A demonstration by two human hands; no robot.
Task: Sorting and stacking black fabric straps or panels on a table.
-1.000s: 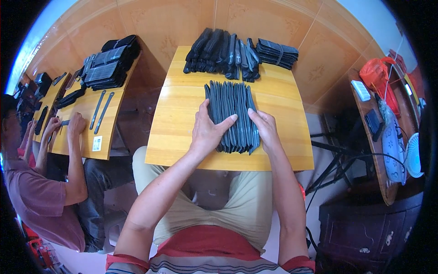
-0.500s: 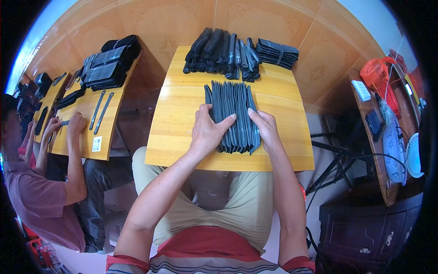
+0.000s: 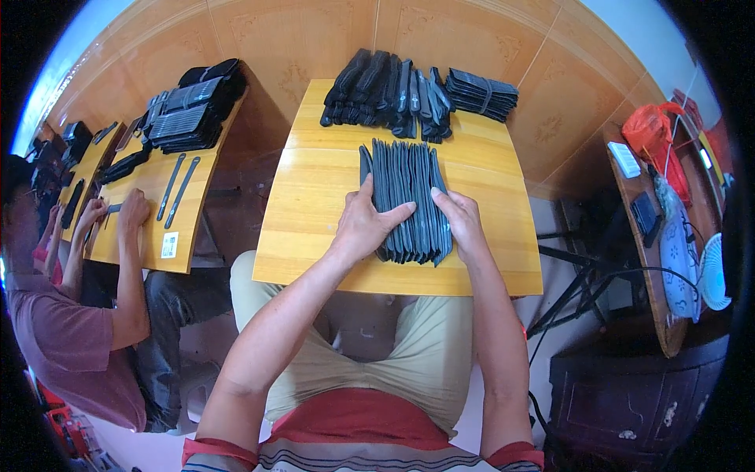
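Observation:
A row of flat dark grey-black straps stands packed side by side on the wooden table in front of me. My left hand presses the row's left side, its thumb lying over the top of the straps and a finger along the outermost one. On the opposite side my right hand grips the row, its thumb on the top edges. Most of the fingers of both hands are hidden beside and below the row. The leftmost strap leans slightly apart from the others at its far end.
Along the table's far edge lie piles of black straps and a banded bundle. At left, a person works at another table with strap stacks. A side table at right holds a red bag and a fan.
My left hand has shifted slightly, with its finger now straighter along the leftmost strap. The row looks a little more tightly squeezed. The whole view has moved slightly.

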